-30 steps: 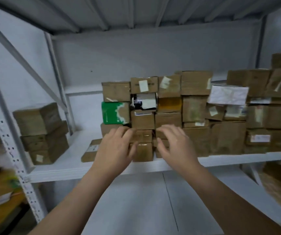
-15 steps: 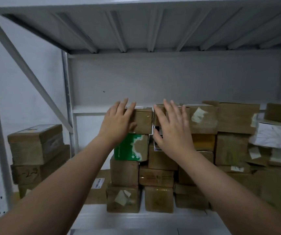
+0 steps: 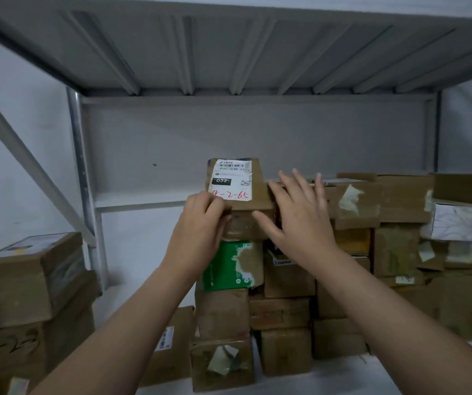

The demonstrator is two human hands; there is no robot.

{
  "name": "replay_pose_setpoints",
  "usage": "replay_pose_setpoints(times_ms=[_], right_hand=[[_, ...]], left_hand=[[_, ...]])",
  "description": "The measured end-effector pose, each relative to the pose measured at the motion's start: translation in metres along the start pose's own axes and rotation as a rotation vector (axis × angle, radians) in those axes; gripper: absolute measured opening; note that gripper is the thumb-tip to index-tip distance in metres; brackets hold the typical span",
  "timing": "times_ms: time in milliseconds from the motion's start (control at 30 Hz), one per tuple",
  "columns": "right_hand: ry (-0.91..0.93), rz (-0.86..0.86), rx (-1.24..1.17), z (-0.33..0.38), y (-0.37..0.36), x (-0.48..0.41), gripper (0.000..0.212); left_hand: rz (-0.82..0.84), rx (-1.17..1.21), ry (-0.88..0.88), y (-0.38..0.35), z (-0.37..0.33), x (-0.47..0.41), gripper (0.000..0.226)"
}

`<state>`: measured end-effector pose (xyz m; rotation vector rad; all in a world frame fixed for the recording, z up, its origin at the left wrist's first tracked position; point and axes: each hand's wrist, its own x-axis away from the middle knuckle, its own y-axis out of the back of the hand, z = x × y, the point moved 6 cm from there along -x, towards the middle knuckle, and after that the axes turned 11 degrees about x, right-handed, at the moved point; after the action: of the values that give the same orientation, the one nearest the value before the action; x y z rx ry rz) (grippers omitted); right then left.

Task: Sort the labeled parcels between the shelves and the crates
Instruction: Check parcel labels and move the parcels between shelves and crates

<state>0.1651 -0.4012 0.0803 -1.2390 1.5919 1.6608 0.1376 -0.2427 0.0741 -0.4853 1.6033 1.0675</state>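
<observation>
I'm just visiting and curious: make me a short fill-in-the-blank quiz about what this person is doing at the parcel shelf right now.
1. The left hand grips the lower corner of a brown cardboard parcel with a white label, tipped up on ____ of the stack.
2. Handwriting on that label is in ____ ink.
3. The right hand, beside the parcel, has its fingers ____.
4. Directly under the tipped parcel's stack position sits a ____ and white box.

Missing words: top; red; spread open; green

A brown cardboard parcel [image 3: 239,192] sits tilted atop the stacked parcels [image 3: 283,283] on the shelf [image 3: 400,374], its white label [image 3: 231,179] facing out, red handwriting reading 4-2-65.
</observation>
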Motion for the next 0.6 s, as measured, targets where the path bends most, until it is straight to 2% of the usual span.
replay_pose_setpoints(times_ms=[100, 167, 333, 433, 500, 600], right_hand=[[-0.041, 0.062, 0.063, 0.012, -0.002, -0.002, 0.095], [-0.092, 0.104, 0.082, 0.014, -0.007, 0.001, 0.102], [-0.206, 0.085, -0.002, 0.014, -0.012, 0.011, 0.099], [-0.226, 0.095, -0.004, 0.016, -0.016, 0.012, 0.09], [-0.212, 0.112, 0.018, 0.016, -0.02, 0.012, 0.082], [-0.195, 0.097, 0.007, 0.014, -0.024, 0.014, 0.078]], left_hand=[[-0.033, 0.056, -0.019, 0.001, 0.0, 0.011, 0.013], [-0.054, 0.12, 0.03, 0.0, 0.003, 0.017, 0.013], [-0.073, 0.312, 0.199, -0.005, 0.006, 0.023, 0.016], [-0.111, 0.418, 0.26, -0.007, 0.012, 0.021, 0.011], [-0.134, 0.508, 0.355, -0.01, 0.021, 0.021, 0.011], [-0.156, 0.614, 0.554, -0.019, 0.037, 0.022, 0.024]])
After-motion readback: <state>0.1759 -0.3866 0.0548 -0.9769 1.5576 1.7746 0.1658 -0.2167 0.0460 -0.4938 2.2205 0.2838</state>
